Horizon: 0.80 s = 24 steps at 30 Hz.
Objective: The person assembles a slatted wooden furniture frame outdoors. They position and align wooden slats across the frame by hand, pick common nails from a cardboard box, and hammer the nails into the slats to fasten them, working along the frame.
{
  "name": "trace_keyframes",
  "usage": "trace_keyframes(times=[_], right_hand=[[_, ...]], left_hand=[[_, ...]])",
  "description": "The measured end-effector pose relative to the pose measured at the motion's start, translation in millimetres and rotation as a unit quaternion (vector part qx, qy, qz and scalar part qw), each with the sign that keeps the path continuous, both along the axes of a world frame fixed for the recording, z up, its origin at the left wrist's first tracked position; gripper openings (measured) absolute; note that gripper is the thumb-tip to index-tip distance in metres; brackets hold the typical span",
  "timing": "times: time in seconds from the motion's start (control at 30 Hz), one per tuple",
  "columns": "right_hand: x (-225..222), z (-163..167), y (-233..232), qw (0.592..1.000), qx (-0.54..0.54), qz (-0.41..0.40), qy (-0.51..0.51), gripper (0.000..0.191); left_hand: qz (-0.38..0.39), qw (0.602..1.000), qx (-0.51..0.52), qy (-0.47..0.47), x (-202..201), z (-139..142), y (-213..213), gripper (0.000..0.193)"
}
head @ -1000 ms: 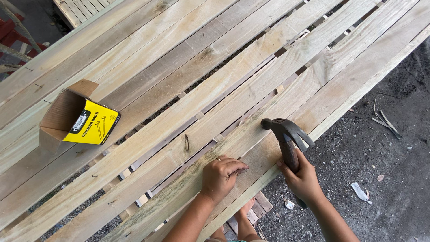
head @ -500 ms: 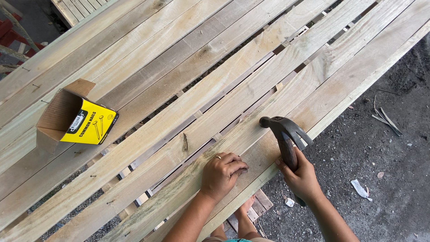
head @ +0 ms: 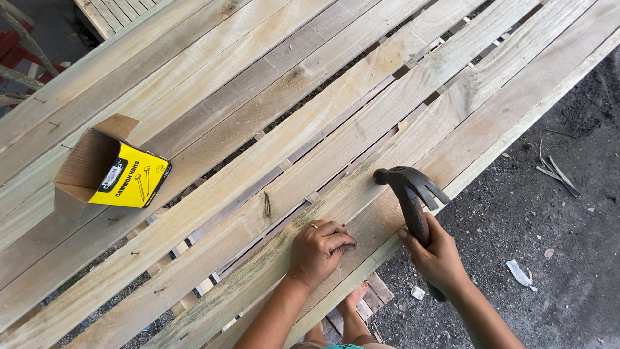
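My right hand grips the wooden handle of a claw hammer, whose dark steel head hangs just above the near plank. My left hand rests fingers curled on that same plank, pinching something small at its fingertips, probably a nail, too small to be sure. The hammer head sits a short way right of and above the left fingertips. A ring shows on the left hand.
An open yellow cardboard box of nails lies on its side on the planks at left. A few loose nails lie in a gap between slats. Dark gravel ground with wood scraps lies beyond the planks' right edge. My bare foot shows below.
The hammer head has shifted slightly left and down toward the left fingertips. The left hand stays in place on the plank.
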State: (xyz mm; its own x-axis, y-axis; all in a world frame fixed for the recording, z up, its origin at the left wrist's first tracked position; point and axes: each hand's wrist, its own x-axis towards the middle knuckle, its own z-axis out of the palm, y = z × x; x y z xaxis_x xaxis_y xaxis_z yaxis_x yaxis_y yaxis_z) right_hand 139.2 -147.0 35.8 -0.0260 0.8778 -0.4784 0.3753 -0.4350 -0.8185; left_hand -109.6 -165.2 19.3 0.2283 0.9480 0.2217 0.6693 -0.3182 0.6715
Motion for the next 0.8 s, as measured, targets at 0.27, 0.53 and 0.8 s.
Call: trace_keyframes(times=[0.27, 0.53, 0.8], right_hand=[[27, 46, -35, 0.991, -0.112, 0.046, -0.053, 0.044], [29, 48, -73, 0.970, -0.104, 0.156, -0.157, 0.059], [26, 27, -84, 0.963, -0.129, 0.131, -0.198, 0.055]], left_hand=[[0.004, 0.999, 0.025, -0.034, -2, 8, 1, 0.005], [0.009, 0.999, 0.026, -0.042, -4, 1, 0, 0.010], [0.009, 0.999, 0.003, -0.052, -4, -6, -2, 0.007]])
